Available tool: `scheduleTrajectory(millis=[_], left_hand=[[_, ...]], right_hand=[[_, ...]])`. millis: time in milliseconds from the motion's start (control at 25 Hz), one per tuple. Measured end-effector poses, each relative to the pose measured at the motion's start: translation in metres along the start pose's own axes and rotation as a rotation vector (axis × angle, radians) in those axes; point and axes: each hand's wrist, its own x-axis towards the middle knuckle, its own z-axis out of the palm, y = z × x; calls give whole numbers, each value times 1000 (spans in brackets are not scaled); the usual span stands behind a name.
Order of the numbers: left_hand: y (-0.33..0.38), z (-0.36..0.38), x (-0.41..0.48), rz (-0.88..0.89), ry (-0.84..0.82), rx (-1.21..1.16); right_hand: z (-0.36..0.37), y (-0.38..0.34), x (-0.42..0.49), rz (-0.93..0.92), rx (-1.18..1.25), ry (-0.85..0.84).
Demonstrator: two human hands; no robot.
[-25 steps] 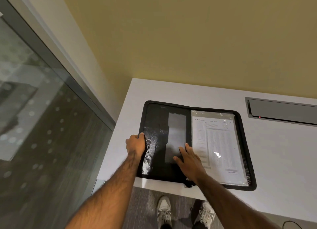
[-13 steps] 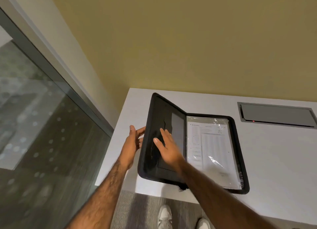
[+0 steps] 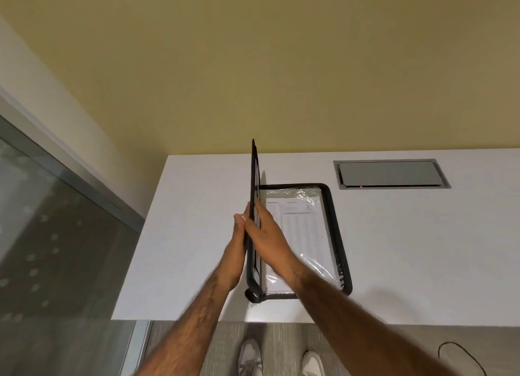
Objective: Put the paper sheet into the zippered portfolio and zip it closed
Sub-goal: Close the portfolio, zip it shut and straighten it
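The black zippered portfolio [image 3: 339, 235] lies half open on the white table [image 3: 422, 249]. Its right half is flat and holds the printed paper sheet [image 3: 304, 229] under a clear plastic sleeve. Its left cover [image 3: 254, 173] stands upright, seen edge-on. My left hand [image 3: 239, 235] presses flat against the outside of that cover. My right hand [image 3: 267, 232] lies flat against its inner side, so the cover is held between both palms. The zipper runs unzipped around the rim.
A grey metal cable hatch [image 3: 391, 174] is set into the table at the back right. A yellow wall rises behind the table, and a glass partition [image 3: 56, 235] stands to the left. My shoes [image 3: 250, 358] show below the table's front edge.
The left cover has swung up from lying flat to standing vertical. Both hands rose with it and now sandwich it. The camera view has shifted to the left.
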Motion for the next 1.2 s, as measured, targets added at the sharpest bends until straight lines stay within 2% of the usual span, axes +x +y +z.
scheduleTrajectory(millis=[160, 320, 440, 520, 680, 880, 1040, 1200], left_hand=[[-26, 37, -1, 12, -76, 171], [-70, 54, -1, -17, -153, 524], [-106, 52, -1, -113, -119, 817], [-124, 50, -3, -184, -62, 920], [-142, 51, -6, -252, -18, 999], [-143, 50, -1, -287, 124, 1103], [-146, 46, 4, -311, 120, 1058], [-149, 41, 12, -290, 112, 992]], right_hand=[[-54, 12, -11, 14, -3, 36], [-107, 48, -15, 90, -71, 150], [-141, 80, -20, 147, -120, 229], [-158, 106, -24, 206, -159, 281], [-178, 152, -34, 328, -189, 342], [-186, 197, -47, 474, -264, 455], [-181, 205, -47, 550, -288, 486], [-183, 206, -36, 524, -342, 470]])
